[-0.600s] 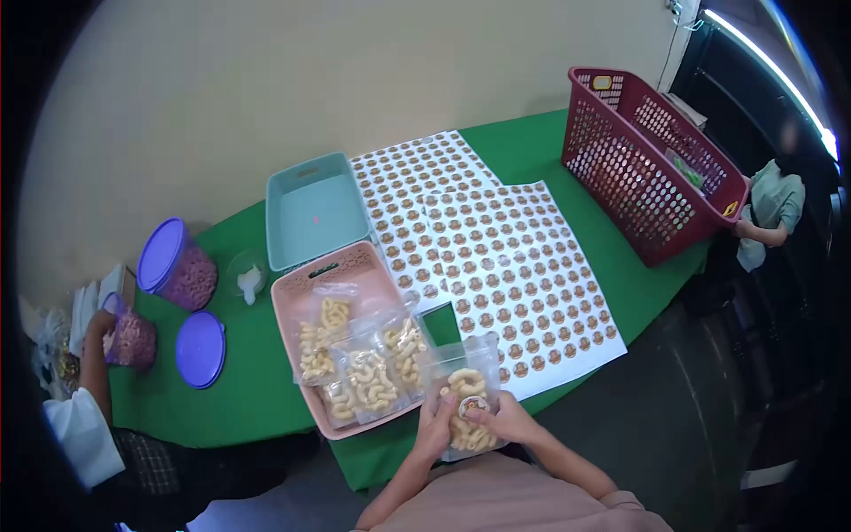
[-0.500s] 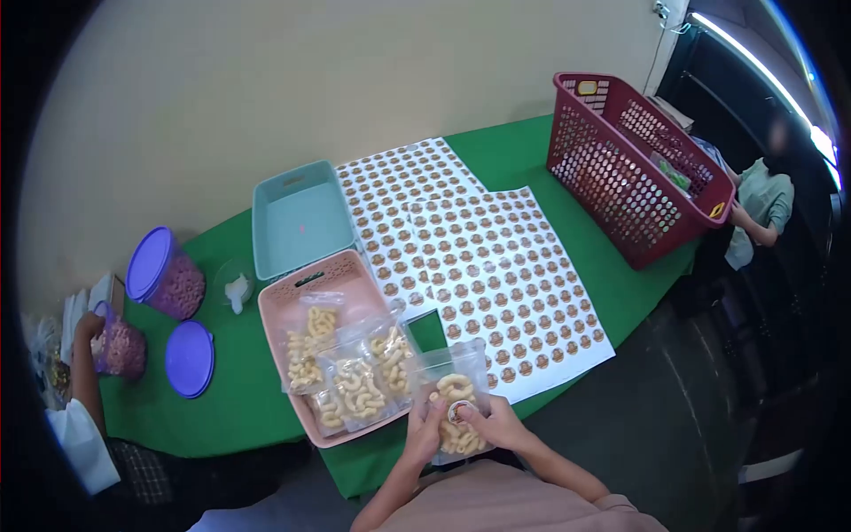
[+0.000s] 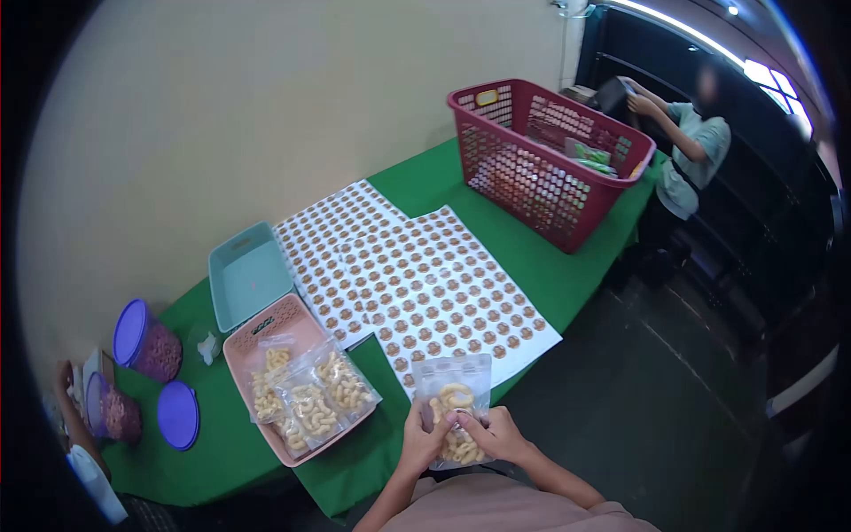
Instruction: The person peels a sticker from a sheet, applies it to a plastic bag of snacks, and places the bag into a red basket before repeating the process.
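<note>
Close in front of my body, a clear bag of pale curled snacks (image 3: 454, 377) is held upright between both hands. My left hand (image 3: 424, 439) grips its left side and my right hand (image 3: 498, 437) its right side. Both thumbs meet on the bag's front, largely covering a round sticker there. To the left, a pink basket (image 3: 238, 372) holds several similar filled bags. White sheets of round brown stickers (image 3: 443, 293) lie on the green table, just beyond the bag.
A teal basket (image 3: 232, 306) stands behind the pink one. Purple-lidded tubs (image 3: 160, 355) and a loose purple lid (image 3: 178, 415) are at left, near another person's arm (image 3: 75, 412). A maroon crate (image 3: 532, 168) stands at the far right; a person (image 3: 696, 146) beyond it holds a dark object.
My view has swung right, so the table things sit further left. My thumbs now cover more of the bag's sticker. The person beyond the crate has raised a dark object.
</note>
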`<control>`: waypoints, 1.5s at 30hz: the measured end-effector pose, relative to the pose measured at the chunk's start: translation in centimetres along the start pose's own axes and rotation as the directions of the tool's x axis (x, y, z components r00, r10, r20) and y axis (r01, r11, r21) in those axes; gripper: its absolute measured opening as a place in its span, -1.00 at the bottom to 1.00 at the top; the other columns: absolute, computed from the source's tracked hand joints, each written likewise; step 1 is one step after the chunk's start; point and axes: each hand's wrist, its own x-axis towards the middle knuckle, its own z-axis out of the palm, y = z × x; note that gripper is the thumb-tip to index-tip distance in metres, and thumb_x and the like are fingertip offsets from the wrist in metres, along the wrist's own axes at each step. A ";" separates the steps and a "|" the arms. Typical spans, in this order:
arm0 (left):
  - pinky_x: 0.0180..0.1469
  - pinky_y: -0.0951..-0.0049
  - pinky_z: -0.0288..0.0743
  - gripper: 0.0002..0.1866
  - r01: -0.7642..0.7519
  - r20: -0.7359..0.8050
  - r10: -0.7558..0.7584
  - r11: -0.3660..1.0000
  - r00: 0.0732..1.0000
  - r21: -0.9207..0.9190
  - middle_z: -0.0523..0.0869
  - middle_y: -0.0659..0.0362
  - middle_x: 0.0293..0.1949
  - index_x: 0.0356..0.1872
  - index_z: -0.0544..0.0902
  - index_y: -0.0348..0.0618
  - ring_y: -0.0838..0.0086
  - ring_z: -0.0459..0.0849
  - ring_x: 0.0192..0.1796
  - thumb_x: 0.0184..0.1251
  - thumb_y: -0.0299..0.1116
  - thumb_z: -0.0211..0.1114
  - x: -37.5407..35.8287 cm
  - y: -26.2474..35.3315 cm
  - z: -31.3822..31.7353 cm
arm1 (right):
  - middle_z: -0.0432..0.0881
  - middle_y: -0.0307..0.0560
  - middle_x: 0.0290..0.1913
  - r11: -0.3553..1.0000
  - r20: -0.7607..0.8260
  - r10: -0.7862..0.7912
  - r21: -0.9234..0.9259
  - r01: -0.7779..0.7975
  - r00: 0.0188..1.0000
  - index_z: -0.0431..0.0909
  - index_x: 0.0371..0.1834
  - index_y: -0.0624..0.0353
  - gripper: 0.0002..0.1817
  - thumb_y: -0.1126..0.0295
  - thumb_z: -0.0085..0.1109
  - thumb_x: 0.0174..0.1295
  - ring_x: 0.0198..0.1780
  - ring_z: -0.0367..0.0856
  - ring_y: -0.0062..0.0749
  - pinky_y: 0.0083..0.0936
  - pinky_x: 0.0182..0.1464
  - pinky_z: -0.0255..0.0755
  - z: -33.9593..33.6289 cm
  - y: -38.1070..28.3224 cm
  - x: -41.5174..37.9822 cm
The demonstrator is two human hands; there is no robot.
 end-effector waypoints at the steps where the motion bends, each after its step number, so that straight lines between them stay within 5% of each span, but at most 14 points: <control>1: -0.34 0.63 0.37 -0.66 -0.019 0.004 0.019 0.995 1.000 0.094 0.53 0.18 -0.38 -0.24 0.40 -0.31 0.63 0.47 -0.35 0.09 -0.30 0.27 -0.1 -0.7 0.6 | 0.36 -0.07 -0.83 0.999 -0.066 -0.014 -0.045 0.011 0.998 0.51 -0.60 0.34 -0.53 0.09 -0.03 0.18 -0.76 0.34 -0.53 -0.51 -0.65 0.22 -0.8 0.0 -0.8; 2: -0.51 0.66 0.27 -0.67 -0.059 0.025 0.055 0.978 0.998 0.198 0.50 0.27 -0.51 -0.39 0.42 -0.27 0.72 0.38 -0.50 0.04 -0.24 0.32 0.0 -2.5 0.8 | 0.36 -0.07 -0.83 0.999 -0.087 -0.017 -0.045 0.013 0.996 0.51 -0.60 0.34 -0.53 0.09 -0.03 0.18 -0.76 0.34 -0.53 -0.51 -0.65 0.22 -1.7 0.0 -1.7; 7: -0.55 0.65 0.27 -0.63 -0.023 0.181 -0.068 0.889 0.981 0.457 0.52 0.27 -0.59 -0.42 0.51 -0.30 0.73 0.37 -0.57 0.02 -0.14 0.33 -3.2 0.0 5.9 | 0.37 0.02 -0.82 0.994 -0.243 0.045 -0.086 -0.068 0.969 0.51 -0.59 0.32 -0.54 0.10 -0.07 0.19 -0.76 0.41 -0.33 -0.42 -0.63 0.25 -4.8 0.4 -7.6; 11: -0.37 0.63 0.43 -0.58 0.015 0.326 -0.176 0.898 0.929 0.441 0.63 0.16 -0.42 -0.20 0.54 -0.33 0.68 0.52 -0.43 0.08 -0.15 0.28 -5.8 -1.1 9.5 | 0.39 0.02 -0.80 0.998 -0.356 -0.055 -0.026 0.049 0.933 0.51 -0.57 0.32 -0.54 0.11 -0.11 0.21 -0.73 0.44 -0.29 -0.41 -0.61 0.28 -6.6 2.8 -12.5; 14: -0.33 0.63 0.43 -0.64 0.106 0.433 -0.183 0.975 0.883 0.197 0.61 0.20 -0.39 -0.20 0.53 -0.32 0.69 0.52 -0.39 0.14 -0.20 0.23 -8.1 -1.4 12.3 | 0.41 0.05 -0.76 0.997 -0.389 -0.038 -0.070 0.012 0.920 0.51 -0.55 0.34 -0.53 0.11 -0.15 0.23 -0.69 0.46 -0.28 -0.41 -0.59 0.30 -8.3 2.4 -16.0; 16: -0.28 0.63 0.44 -0.68 0.203 0.479 -0.287 0.954 0.830 0.220 0.60 0.22 -0.34 -0.18 0.52 -0.32 0.68 0.52 -0.35 0.17 -0.25 0.21 -9.0 -1.2 14.1 | 0.47 -0.08 -0.69 1.000 -0.394 -0.016 -0.019 0.010 0.919 0.49 -0.46 0.41 -0.49 0.11 -0.24 0.28 -0.57 0.40 -0.62 -0.51 -0.52 0.32 -9.2 2.7 -18.2; 19: -0.26 0.63 0.42 -0.68 0.227 0.535 -0.278 0.961 0.798 0.160 0.60 0.23 -0.35 -0.20 0.53 -0.34 0.67 0.52 -0.31 0.16 -0.26 0.21 -10.4 -1.9 16.8 | 0.48 -0.08 -0.68 0.999 -0.473 0.048 0.017 -0.045 0.880 0.48 -0.46 0.41 -0.49 0.12 -0.24 0.28 -0.56 0.37 -0.63 -0.51 -0.52 0.31 -10.6 2.0 -20.9; 23: -0.26 0.63 0.43 -0.69 0.082 0.623 -0.204 0.972 0.755 0.218 0.60 0.22 -0.36 -0.20 0.53 -0.34 0.67 0.52 -0.32 0.16 -0.27 0.22 -11.7 -3.3 19.6 | 0.48 -0.08 -0.67 0.996 -0.568 0.084 0.034 -0.079 0.819 0.47 -0.47 0.41 -0.51 0.13 -0.23 0.28 -0.56 0.36 -0.64 -0.51 -0.51 0.30 -11.9 2.1 -24.1; 29: -0.30 0.66 0.42 -0.66 0.140 0.700 -0.258 0.965 0.666 0.222 0.59 0.23 -0.37 -0.17 0.51 -0.31 0.68 0.51 -0.37 0.16 -0.24 0.22 -12.6 -5.4 22.2 | 0.55 -0.04 -0.58 0.996 -0.683 0.080 0.089 -0.026 0.726 0.50 -0.30 0.36 -0.62 0.19 -0.09 0.23 -0.52 0.48 -0.58 -0.56 -0.45 0.36 -12.5 4.0 -27.2; 33: -0.20 0.56 0.39 -0.57 0.128 0.780 -0.266 0.963 0.566 0.236 0.54 0.16 -0.28 -0.07 0.40 -0.30 0.62 0.46 -0.25 0.31 -0.09 -0.03 -12.5 -5.7 23.3 | 0.59 -0.14 -0.42 0.943 -0.799 0.080 0.254 0.214 0.596 0.50 -0.26 0.36 -0.72 0.31 0.09 0.13 -0.44 0.51 -0.57 -0.61 -0.37 0.42 -12.6 4.2 -27.2; 35: -0.10 0.47 0.35 -0.58 -0.027 0.740 -0.147 0.976 0.656 0.218 0.50 0.09 -0.20 -0.02 0.30 -0.28 0.54 0.43 -0.15 0.35 -0.09 -0.14 -12.7 -6.3 24.4 | 0.59 -0.16 -0.36 0.887 -0.815 0.143 0.357 0.292 0.562 0.50 -0.24 0.36 -0.71 0.34 0.17 0.08 -0.40 0.53 -0.58 -0.63 -0.34 0.44 -13.1 4.0 -27.5; 37: -0.02 0.42 0.29 -0.61 -0.008 0.789 -0.204 0.967 0.579 0.255 0.43 0.05 -0.14 -0.01 0.24 -0.27 0.48 0.38 -0.07 0.36 -0.13 -0.17 -11.9 -7.1 25.0 | 0.59 -0.15 -0.34 0.883 -0.731 0.299 0.455 0.111 0.613 0.49 -0.22 0.36 -0.69 0.37 0.23 0.03 -0.36 0.53 -0.61 -0.66 -0.31 0.46 -14.0 3.9 -28.2; 41: 0.10 0.42 0.15 -0.63 -0.010 0.782 -0.150 0.981 0.605 0.196 0.35 0.04 -0.11 -0.02 0.28 -0.29 0.40 0.31 0.01 0.36 -0.17 -0.17 -10.1 -9.6 26.3 | 0.58 -0.13 -0.36 0.867 -0.752 0.340 0.483 0.120 0.565 0.50 -0.26 0.37 -0.68 0.36 0.26 -0.01 -0.38 0.54 -0.59 -0.67 -0.32 0.45 -15.1 4.4 -27.0; 45: 0.13 0.43 0.10 -0.66 0.027 0.787 -0.146 0.986 0.599 0.162 0.33 0.04 -0.13 -0.03 0.32 -0.30 0.35 0.30 0.03 0.36 -0.24 -0.20 -6.7 -10.0 27.9 | 0.59 -0.15 -0.36 0.870 -0.748 0.250 0.452 0.196 0.614 0.50 -0.25 0.39 -0.68 0.43 0.29 -0.04 -0.37 0.55 -0.62 -0.68 -0.31 0.47 -17.3 5.5 -24.2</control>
